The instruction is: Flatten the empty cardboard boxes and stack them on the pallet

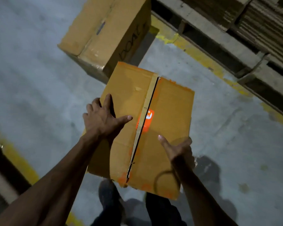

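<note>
Here you held a squat brown cardboard box with orange smudges (pixel 142 128) up off the grey concrete floor (pixel 31 70), above your own feet. Your left hand (pixel 103 118) lay on its left side, fingers spread, thumb flat on the top and the rest curled over the edge. Your right hand (pixel 178 150) cupped the near right corner, thumb on top, the other fingers hidden behind the cardboard, so I could not tell how firmly they gripped. The top flaps met at a taped seam (pixel 145 121) that already gaped dark along its length. Beyond the held box stood a taller brown carton with black handwriting (pixel 108 33), and to the right of that box lay the wooden pallet loaded with flattened cardboard (pixel 252 38). The risk, I judged, was a slip: with the grip mostly on edges and one corner, pressing the loose flaps could have tipped the box out of your hands.
</note>
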A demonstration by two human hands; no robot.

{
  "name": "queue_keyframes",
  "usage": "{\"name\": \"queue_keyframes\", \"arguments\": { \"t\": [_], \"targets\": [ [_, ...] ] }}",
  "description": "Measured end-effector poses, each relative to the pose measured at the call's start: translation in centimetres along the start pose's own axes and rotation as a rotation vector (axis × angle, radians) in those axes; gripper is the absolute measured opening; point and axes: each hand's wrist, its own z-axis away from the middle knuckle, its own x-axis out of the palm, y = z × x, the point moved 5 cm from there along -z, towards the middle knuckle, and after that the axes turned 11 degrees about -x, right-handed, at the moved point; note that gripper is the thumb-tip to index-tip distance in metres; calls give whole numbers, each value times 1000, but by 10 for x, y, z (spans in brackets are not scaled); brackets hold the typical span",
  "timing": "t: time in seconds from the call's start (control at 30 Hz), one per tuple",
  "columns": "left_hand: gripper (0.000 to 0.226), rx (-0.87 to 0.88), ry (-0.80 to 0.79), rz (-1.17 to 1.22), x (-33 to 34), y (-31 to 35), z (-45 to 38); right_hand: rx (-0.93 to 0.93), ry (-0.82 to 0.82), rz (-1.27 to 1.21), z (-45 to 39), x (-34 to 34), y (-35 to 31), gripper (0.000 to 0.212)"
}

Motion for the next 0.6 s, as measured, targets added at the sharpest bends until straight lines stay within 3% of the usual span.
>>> {"name": "queue_keyframes", "arguments": {
  "t": [0.2,0.33,0.6],
  "targets": [
    [107,-282,-2,44,62,-139,51,-132,-198,190,32,83,19,112],
    [106,-463,-7,135,110,-221,93,-222,-335,365,53,145,33,125],
    [113,-686,76,417,209,-345,157,-472,-393,528,91,241,66,111]
  ]
}}
